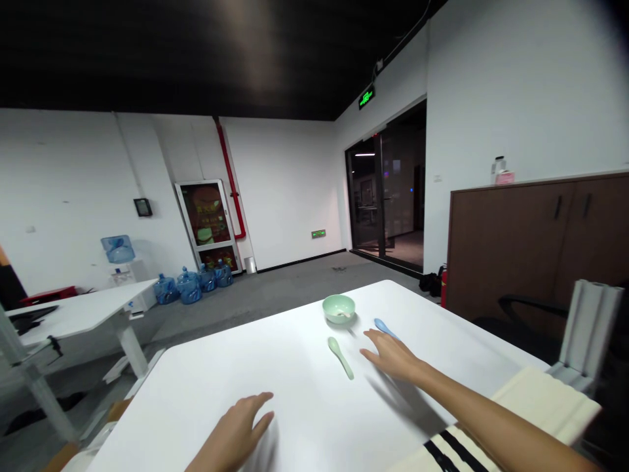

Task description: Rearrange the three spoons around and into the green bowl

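My right hand (390, 354) reaches over the white table (295, 367) with its fingers apart and nothing in them. Just beyond its fingers lies a blue spoon (385, 326), its handle end partly hidden behind the hand. To the left of that hand a light green spoon (341, 358) rests on the tabletop, bowl end pointing away from me. A green bowl (339, 309) stands upright behind the green spoon; a small pale thing shows inside it, too small to name. Lower left, my left hand (242, 423) hovers empty above the table, thumb and fingers spread.
A cream cloth with black stripes (531, 400) lies at the table's right front edge, under my right forearm. An upright metal profile (587, 328) and a black chair (521, 328) are on the right. Across the floor stand several blue water bottles (189, 286) and another desk (93, 305).
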Tool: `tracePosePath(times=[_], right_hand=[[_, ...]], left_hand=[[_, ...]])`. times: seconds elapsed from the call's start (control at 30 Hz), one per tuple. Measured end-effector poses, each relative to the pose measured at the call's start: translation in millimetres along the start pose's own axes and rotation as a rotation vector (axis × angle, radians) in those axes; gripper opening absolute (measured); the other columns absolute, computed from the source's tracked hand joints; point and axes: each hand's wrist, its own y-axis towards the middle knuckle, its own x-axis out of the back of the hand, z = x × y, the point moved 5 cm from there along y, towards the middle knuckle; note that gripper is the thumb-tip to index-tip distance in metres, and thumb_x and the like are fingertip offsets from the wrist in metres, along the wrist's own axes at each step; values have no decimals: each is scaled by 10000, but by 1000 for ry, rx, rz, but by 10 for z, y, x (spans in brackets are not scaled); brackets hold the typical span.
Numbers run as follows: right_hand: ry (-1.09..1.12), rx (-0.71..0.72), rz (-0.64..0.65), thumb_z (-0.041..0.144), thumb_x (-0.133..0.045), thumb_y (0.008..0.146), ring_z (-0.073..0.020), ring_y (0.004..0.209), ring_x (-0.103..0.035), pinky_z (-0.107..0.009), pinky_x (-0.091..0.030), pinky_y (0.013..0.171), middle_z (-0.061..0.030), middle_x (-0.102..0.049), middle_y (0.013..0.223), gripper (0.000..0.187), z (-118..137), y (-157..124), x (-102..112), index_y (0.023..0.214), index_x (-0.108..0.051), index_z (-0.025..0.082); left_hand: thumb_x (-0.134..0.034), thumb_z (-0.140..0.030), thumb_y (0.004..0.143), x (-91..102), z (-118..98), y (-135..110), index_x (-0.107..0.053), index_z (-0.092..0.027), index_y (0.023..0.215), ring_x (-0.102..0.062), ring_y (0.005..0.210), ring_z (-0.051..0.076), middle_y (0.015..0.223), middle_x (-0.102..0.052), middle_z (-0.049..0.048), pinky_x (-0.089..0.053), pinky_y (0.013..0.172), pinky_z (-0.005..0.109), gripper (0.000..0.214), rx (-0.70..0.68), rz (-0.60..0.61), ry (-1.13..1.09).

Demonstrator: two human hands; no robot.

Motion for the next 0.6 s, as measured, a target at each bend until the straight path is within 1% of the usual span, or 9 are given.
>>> tracePosePath(times=[0.13,0.23,0.33,0.43,0.5,0.6], right_hand=[[-7,-11,-3,543,-409,890,-283,1206,-520,-352,-377,973,-143,-554,1329,599,-5,40,21,1353,-493,174],[-27,-35,-19,526,-414,897,-272,1111,-574,-324,-400,883,-140,-628,1207,546,-7,187,92,1299,-536,177],[-57,-49,-19,513,-412,902,-260,1048,-602,-302,-401,819,-122,-672,1110,484,24,465,186,1223,-594,199],[-102,-113,-49,516,-434,889,-268,1045,-609,-301,-404,798,-141,-670,1115,477,57,822,265,1166,-636,185],[-127,-141,-45,498,-461,875,-265,1043,-612,-296,-410,796,-147,-670,1116,452,81,1063,256,1118,-658,172],[-158,-199,-16,467,-485,855,-263,1006,-631,-298,-432,767,-150,-672,1105,408,72,1377,147,1041,-676,158]], left_hand=[[-383,-631,869,14,-11,-7,-531,-311,1322,-499,1258,257,1341,-586,14,-393,1047,380,575,9,-3,-13],[-381,-621,872,32,-37,-9,-528,-308,1326,-501,1255,256,1342,-584,16,-394,1044,381,570,19,2,-10],[-379,-604,877,47,-44,-8,-527,-306,1327,-504,1251,252,1336,-589,18,-395,1041,380,559,22,0,-3],[-382,-601,878,49,-23,-9,-522,-311,1331,-510,1243,249,1334,-590,18,-397,1039,382,556,21,1,-1],[-384,-600,877,50,-8,-12,-522,-309,1331,-510,1243,249,1339,-587,20,-395,1040,382,556,24,2,-2],[-388,-589,879,62,-1,-17,-525,-304,1328,-507,1247,246,1345,-582,22,-387,1048,383,549,38,-2,-1]])
